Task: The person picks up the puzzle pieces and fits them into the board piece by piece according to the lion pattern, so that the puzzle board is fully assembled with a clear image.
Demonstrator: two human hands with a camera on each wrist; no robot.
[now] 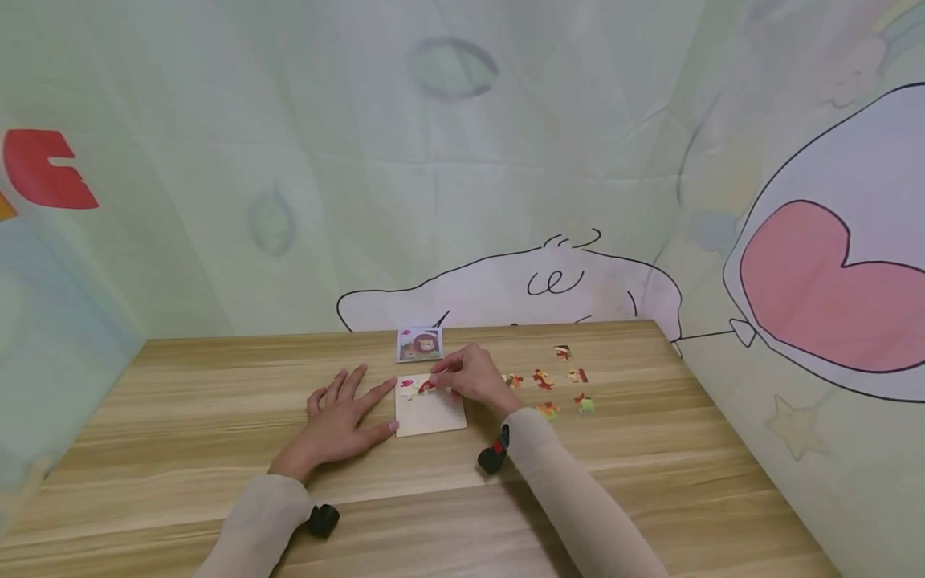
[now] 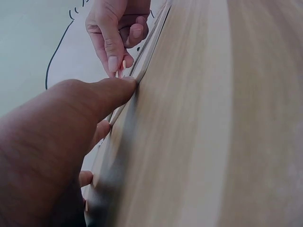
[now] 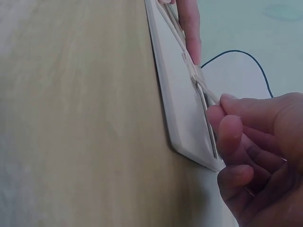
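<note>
A shallow square puzzle board [image 1: 431,417] lies on the table, with pink-and-white jigsaw pieces [image 1: 407,385] in its upper left corner. My left hand [image 1: 340,429] lies beside it with fingers spread, thumb and index fingertip at the board's left edge; the thumb [image 2: 111,92] presses the rim in the left wrist view. Over the upper part of the board, my right hand [image 1: 474,379] pinches a puzzle piece [image 3: 207,90] between thumb and fingertips. The piece is tilted, one end down at the pieces in the board. Its printed face is partly hidden by the fingers.
Several loose puzzle pieces [image 1: 543,380] lie spread on the table [image 1: 636,474] right of the board. Behind the board lies a square picture [image 1: 420,345] of lions. A printed cloth wall [image 1: 347,160] rises at the table's far edge.
</note>
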